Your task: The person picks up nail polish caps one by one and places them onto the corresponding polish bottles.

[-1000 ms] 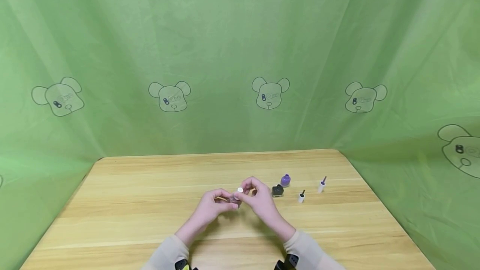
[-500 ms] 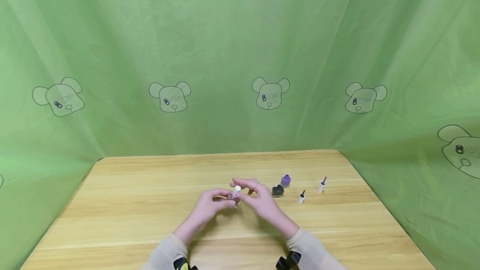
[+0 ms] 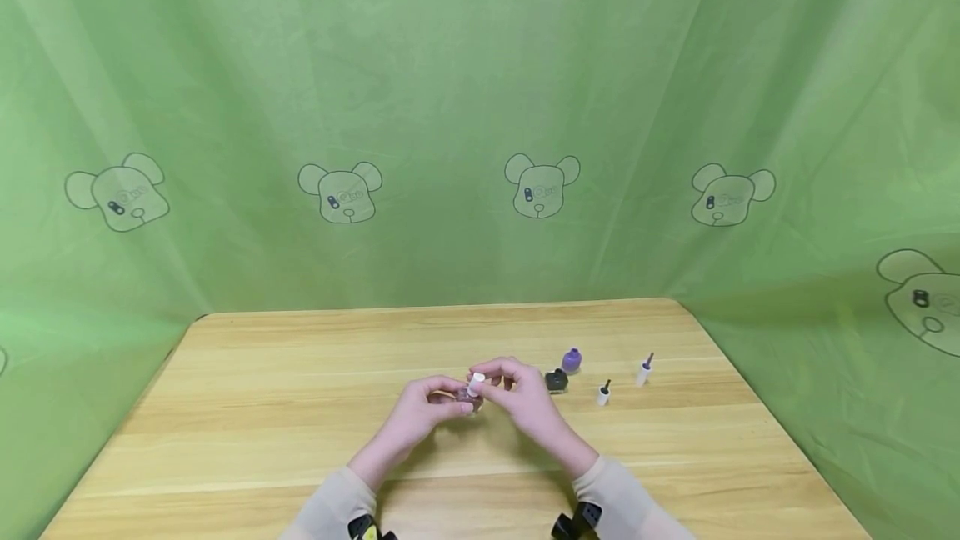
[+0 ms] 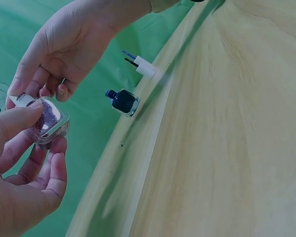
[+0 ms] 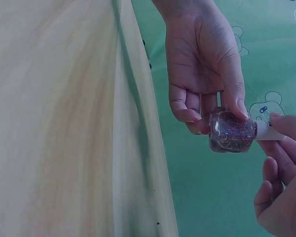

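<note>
Between both hands, above the table, is a clear nail polish bottle [image 5: 232,132] filled with glittery purplish polish. My left hand [image 3: 420,415] grips its glass body with thumb and fingers. The white cap [image 5: 268,131] sits at the bottle's neck, pinched between thumb and fingers of my right hand [image 3: 525,398]. In the left wrist view the bottle [image 4: 50,121] is tilted, with the cap [image 4: 22,100] pointing toward the right hand's fingertips.
Right of the hands stand a dark nail polish bottle [image 3: 556,382] and a purple one [image 3: 572,361], both uncapped. Two white caps stand brush-up farther right, one with a black brush [image 3: 603,393], the other with a purple brush [image 3: 643,370]. A green curtain [image 3: 442,265] hangs behind the wooden table [image 3: 300,440].
The right fingers lifted and spread half a second ago, then closed round the cap again. The held bottle shifted slightly left, then a little back. The other bottles and caps stayed put.
</note>
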A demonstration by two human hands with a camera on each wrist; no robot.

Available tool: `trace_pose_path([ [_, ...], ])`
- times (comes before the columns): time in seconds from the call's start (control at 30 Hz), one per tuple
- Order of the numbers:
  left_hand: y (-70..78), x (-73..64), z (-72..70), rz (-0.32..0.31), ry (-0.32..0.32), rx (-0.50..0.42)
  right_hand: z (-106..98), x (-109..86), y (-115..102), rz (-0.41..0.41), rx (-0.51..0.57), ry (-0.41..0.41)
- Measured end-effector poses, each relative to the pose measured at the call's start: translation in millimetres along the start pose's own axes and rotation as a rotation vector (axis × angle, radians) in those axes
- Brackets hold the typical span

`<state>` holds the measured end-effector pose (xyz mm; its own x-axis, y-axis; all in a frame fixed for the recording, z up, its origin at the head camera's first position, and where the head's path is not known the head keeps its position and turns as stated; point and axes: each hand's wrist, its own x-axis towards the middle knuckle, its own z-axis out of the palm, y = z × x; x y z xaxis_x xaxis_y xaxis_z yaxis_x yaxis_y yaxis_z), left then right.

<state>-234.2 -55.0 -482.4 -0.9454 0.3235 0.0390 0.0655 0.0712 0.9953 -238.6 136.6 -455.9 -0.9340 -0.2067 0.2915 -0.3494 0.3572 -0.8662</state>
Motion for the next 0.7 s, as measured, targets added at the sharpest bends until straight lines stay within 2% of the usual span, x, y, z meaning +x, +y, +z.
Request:
trace_pose_path([
  [0.1, 2.7, -1.7, 2.1, -0.002, 0.007, 0.004, 2, -1.1, -4, 0.038, 0.011, 0.036],
  [0.23, 5.9, -4.1, 5.7, -0.011, 0.015, 0.011, 0, -6.2, -21, 0.057, 0.051, 0.06],
  [0.4, 5.1, -4.1, 8.3, -0.008, 0.018, 0.008, -2, -10.7, -35, 0.037, 0.092, 0.071],
  [0.5, 4.0, -3.7, 8.7, -0.006, 0.021, 0.012, 0, -8.2, -25, 0.039, 0.101, 0.078],
  [0.7, 1.3, -2.3, 6.5, -0.001, 0.013, -0.004, 2, -0.8, -2, 0.044, 0.091, 0.029],
])
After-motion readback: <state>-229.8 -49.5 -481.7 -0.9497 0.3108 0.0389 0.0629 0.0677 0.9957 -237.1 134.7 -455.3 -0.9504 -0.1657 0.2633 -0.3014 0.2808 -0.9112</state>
